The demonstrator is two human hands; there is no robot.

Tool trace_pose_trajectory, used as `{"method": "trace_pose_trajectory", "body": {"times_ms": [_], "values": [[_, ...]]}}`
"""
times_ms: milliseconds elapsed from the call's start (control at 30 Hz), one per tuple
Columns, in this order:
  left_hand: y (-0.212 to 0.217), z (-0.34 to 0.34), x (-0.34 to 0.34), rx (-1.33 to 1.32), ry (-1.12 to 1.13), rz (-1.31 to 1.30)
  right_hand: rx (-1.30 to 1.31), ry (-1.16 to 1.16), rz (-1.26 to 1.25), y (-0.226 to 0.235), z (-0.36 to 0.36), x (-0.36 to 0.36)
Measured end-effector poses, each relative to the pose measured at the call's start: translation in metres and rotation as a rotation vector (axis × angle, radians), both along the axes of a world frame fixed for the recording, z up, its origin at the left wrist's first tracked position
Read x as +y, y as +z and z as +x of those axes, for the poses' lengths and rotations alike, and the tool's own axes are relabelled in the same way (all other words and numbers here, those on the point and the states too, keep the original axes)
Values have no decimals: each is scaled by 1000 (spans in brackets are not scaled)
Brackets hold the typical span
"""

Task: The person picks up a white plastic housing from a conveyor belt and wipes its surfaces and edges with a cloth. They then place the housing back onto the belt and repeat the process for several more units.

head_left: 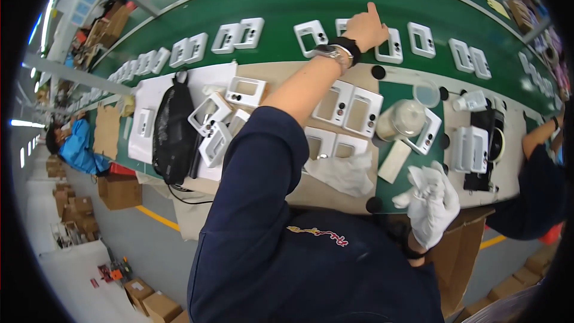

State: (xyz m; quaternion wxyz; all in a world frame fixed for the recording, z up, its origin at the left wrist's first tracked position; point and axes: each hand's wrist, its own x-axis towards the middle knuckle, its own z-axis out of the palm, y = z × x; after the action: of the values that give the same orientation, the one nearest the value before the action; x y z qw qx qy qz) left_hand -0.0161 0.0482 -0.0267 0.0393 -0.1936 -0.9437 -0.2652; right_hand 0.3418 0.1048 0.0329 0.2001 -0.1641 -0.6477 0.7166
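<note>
My left hand (pixel 366 29), bare, reaches across the bench to the green belt. One finger is stretched out and nothing shows in its grip. The hand partly covers a white plastic frame (pixel 342 24) and lies against the corner of another white frame (pixel 390 48). My right hand (pixel 431 203), in a white glove, is held over the bench's near edge with fingers bent together; what they hold, if anything, is hidden. Near it are a pale rectangular block (pixel 394 161), a clear container with a domed top (pixel 408 119) and a white frame leaning beside it (pixel 426 133).
More white frames (pixel 363 112) lie on the bench, near a white cloth (pixel 344 173). At left is a black bag (pixel 172 131). A small white bottle (pixel 470 101) and upright white frames (pixel 470 148) stand right. A co-worker's arm (pixel 541 137) enters from the right; cardboard sits below.
</note>
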Motion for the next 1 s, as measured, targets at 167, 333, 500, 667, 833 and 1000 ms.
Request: {"method": "trace_pose_trajectory", "body": {"times_ms": [167,333,500,667,833,1000], "values": [[22,-61,-159,61,220,-357,105,67,-263,-24,-1,25],[-19,-87,-265,31,421,-713,131,14,-194,-44,-9,43],[-26,-73,-251,536,170,-400,230,201,-137,-26,-19,18],[63,54,-203,131,-181,381,268,0,-119,-10,-37,-14],[83,202,-176,-103,-461,532,199,155,892,48,-94,-118],[69,248,-191,-160,-280,764,-134,618,557,5,-102,-101]]}}
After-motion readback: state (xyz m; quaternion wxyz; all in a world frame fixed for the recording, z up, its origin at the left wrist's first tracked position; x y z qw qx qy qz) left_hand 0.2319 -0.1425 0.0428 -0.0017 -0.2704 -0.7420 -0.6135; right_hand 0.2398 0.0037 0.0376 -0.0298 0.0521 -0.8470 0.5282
